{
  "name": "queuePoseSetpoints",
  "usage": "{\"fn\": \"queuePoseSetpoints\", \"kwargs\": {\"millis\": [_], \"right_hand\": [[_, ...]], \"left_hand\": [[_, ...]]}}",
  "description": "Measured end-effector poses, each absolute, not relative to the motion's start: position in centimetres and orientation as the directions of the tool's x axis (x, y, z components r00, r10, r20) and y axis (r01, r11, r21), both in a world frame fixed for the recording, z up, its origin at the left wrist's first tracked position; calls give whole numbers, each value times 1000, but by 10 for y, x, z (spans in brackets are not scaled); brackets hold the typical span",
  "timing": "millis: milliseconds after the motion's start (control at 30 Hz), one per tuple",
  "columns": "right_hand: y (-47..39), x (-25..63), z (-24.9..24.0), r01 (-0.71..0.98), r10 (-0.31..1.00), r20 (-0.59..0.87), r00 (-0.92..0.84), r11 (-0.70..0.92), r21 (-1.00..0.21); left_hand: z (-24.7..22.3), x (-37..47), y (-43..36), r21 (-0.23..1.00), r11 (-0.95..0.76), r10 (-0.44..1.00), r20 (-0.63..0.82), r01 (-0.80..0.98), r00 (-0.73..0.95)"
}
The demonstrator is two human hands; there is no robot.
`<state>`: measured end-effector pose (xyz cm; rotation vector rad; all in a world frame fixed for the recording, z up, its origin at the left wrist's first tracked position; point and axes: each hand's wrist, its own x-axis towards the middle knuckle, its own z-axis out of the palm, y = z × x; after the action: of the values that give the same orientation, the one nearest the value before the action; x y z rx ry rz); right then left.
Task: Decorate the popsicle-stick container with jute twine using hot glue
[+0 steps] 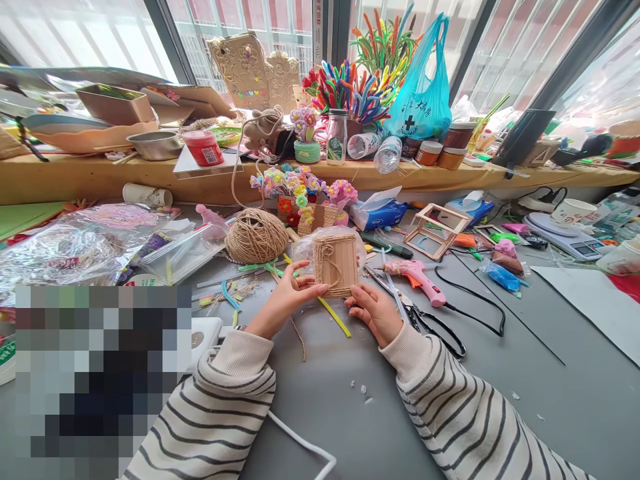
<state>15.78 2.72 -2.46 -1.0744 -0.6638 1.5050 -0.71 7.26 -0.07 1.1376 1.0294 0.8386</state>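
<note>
Between my two hands, a small square panel of wooden craft sticks [345, 263] stands upright above the table, with jute twine along its left, top and bottom edges and a curl of twine on its face. My left hand [290, 295] grips its lower left corner, thumb in front. At the lower right corner, my right hand [371, 308] pinches the edge with curled fingers. Behind the panel lies some clear plastic, and a yellow pipe cleaner [334, 316] is beneath it. A large ball of jute twine [257, 235] rests to the left.
Right of my hands lie a pink glue gun [417, 277] with a black cord and black-handled scissors [435, 327]. Farther back are a stick frame [435, 230], a blue tissue pack [379, 210] and pipe-cleaner flowers [295, 183]. A white cable [305, 445] crosses the near table.
</note>
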Motion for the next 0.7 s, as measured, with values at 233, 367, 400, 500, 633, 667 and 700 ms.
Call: {"fn": "queuePoseSetpoints", "kwargs": {"millis": [233, 367, 400, 500, 633, 667, 700], "right_hand": [[27, 159, -25, -446, 966, -257, 18, -222, -867], [27, 158, -24, -444, 965, -263, 23, -226, -867], [27, 158, -24, -443, 964, -266, 24, -229, -867], [27, 158, -24, -440, 962, -271, 23, -234, -867], [27, 158, -24, -441, 961, -274, 28, -234, -866], [27, 158, -24, -445, 961, -274, 29, -233, -865], [27, 158, -24, -449, 961, -274, 31, -232, -863]], "left_hand": [[-2, -9, 72, 975, 222, 924, -206, -15, 322], [-4, -10, 72, 977, 213, 922, -196, -15, 333], [-4, -10, 72, 977, 214, 923, -197, -17, 332], [-3, -10, 72, 978, 210, 925, -192, -19, 328], [-4, -10, 72, 979, 206, 928, -196, 1, 316], [-5, -10, 72, 978, 207, 928, -197, 1, 316], [-5, -10, 72, 978, 209, 925, -196, -6, 324]]}}
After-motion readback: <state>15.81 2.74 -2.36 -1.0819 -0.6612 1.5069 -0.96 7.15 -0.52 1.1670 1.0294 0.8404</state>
